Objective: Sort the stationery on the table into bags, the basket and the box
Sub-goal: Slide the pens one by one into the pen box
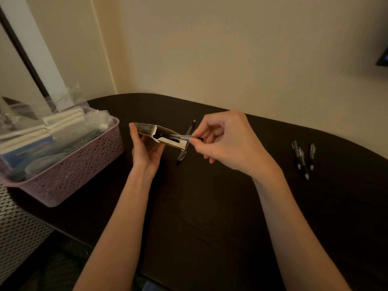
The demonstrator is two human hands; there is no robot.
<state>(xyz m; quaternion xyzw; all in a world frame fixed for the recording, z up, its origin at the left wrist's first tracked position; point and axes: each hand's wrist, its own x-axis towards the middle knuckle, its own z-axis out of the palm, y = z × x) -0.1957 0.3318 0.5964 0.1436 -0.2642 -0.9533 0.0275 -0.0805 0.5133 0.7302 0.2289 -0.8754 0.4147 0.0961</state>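
Note:
My left hand (147,150) holds a small cardboard box (159,136) from below, its open end turned to the right. My right hand (226,141) pinches a clear pen (182,137) whose front half sits inside the box's open end. Under the box, one black pen (185,148) lies on the dark table (210,206). Three more clear pens (303,158) lie together at the right of the table. A pink lattice basket (69,171) stands at the left, filled with plastic bags and white packs.
The table's left edge runs just past the basket, above a woven white surface (19,238). A cream wall rises right behind the table. A dark object (383,57) hangs on the wall at the upper right.

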